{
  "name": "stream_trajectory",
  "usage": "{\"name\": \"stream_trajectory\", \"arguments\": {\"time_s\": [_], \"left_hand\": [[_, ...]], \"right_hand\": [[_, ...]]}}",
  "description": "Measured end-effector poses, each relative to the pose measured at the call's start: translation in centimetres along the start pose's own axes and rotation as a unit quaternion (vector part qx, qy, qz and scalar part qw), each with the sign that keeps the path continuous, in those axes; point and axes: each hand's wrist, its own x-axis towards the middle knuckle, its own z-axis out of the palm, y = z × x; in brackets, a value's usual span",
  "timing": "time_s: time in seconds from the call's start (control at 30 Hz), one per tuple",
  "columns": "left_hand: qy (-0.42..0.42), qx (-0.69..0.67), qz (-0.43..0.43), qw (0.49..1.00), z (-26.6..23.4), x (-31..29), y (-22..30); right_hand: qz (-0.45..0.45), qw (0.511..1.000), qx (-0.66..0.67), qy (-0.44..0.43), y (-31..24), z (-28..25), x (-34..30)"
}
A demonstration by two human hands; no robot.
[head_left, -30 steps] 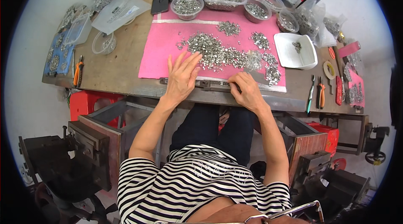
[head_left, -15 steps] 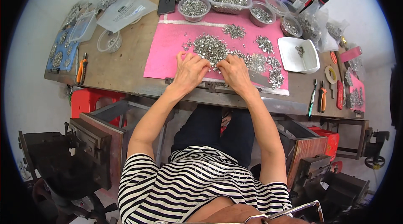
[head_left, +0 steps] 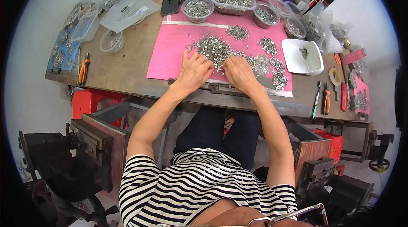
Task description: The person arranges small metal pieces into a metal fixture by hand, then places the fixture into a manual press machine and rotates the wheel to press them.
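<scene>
A heap of small silvery metal pieces (head_left: 213, 48) lies on a pink mat (head_left: 170, 42) in front of me. At the heap's near left edge is my left hand (head_left: 195, 72), with its thumb and fingers drawn together and one finger bent up. My right hand (head_left: 240, 73) sits at the near right edge, its fingers curled inward and closed. Whatever the fingertips hold is too small to make out. Just below both hands, a dark metal bar fixture (head_left: 215, 87) runs along the table's front edge.
Smaller piles of metal pieces (head_left: 279, 74) and a clear plastic bag (head_left: 260, 64) lie right of the heap. Filled tubs (head_left: 198, 9) line the back, with a white tray (head_left: 293, 61) at right. Pliers (head_left: 83, 69) lie left; more pliers (head_left: 326, 99) and a red-handled knife (head_left: 344, 97) lie right.
My right hand has shifted slightly and its fingers are curled in more. My left hand stays at nearly the same spot by the heap.
</scene>
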Motion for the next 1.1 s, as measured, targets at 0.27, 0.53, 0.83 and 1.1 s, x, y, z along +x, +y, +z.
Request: {"name": "stream_trajectory", "arguments": {"time_s": [0.27, 0.53, 0.83, 1.1], "left_hand": [[-0.007, -0.045, -0.037, 0.998, -0.3, 0.0, 0.0], [-0.021, -0.027, -0.010, 0.999, -0.4, -0.3, -0.2], [-0.016, -0.023, 0.057, 0.998, -0.2, 0.4, 1.0], [0.029, -0.143, 0.074, 0.986, 2.2, -0.4, 7.3]], "right_hand": [[0.077, 0.995, 0.048, -0.045, 0.5, -3.9, -3.8], [0.046, 0.995, 0.054, -0.066, 1.3, -4.0, -3.7], [0.026, 0.998, -0.042, -0.050, 1.1, -3.9, -4.5], [0.134, 0.977, 0.159, 0.054, -2.1, -4.3, -7.4]]}}
